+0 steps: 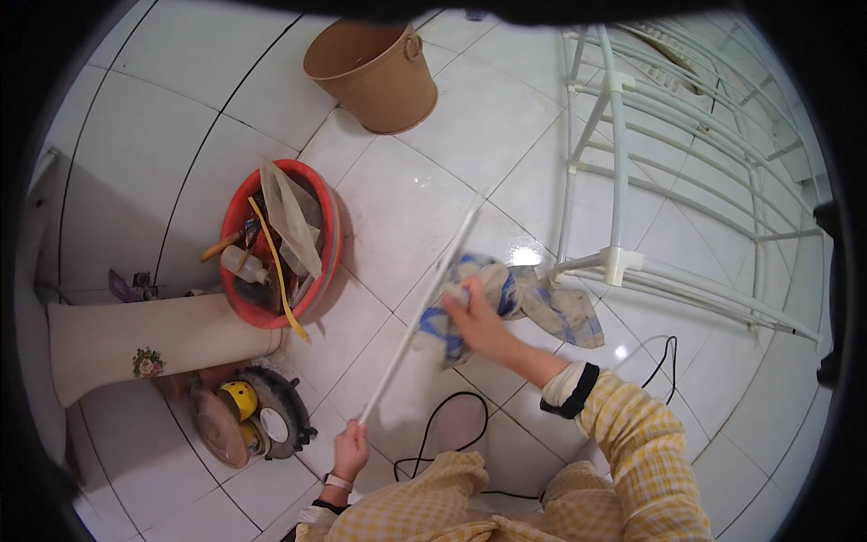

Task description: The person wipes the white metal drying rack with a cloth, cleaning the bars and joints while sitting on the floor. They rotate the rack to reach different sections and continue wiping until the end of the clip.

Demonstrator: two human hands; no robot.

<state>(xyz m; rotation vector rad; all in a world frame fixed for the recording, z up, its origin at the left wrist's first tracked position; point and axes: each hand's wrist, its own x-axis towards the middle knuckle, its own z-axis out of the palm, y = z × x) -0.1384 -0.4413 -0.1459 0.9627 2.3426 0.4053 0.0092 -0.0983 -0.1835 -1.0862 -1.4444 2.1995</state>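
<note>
My left hand [351, 448] is closed around the lower end of a thin white tube [399, 352], which slants up and away over the tiled floor. In my right hand [482, 326] is a crumpled blue-and-grey cloth [511, 288], bunched against the middle of the tube. A loose part of the cloth trails to the right towards the foot of a white tube rack. The right fingers are slightly blurred, and whether the cloth goes fully around the tube cannot be told.
The white tube rack [618, 183] stands at the right. To the left are a red basin [332, 271] of tools and oddments, a ceramic pedestal [196, 332] and a black round part [291, 413]. A brown bucket [386, 81] stands beyond. A black cord [488, 413] loops near my feet.
</note>
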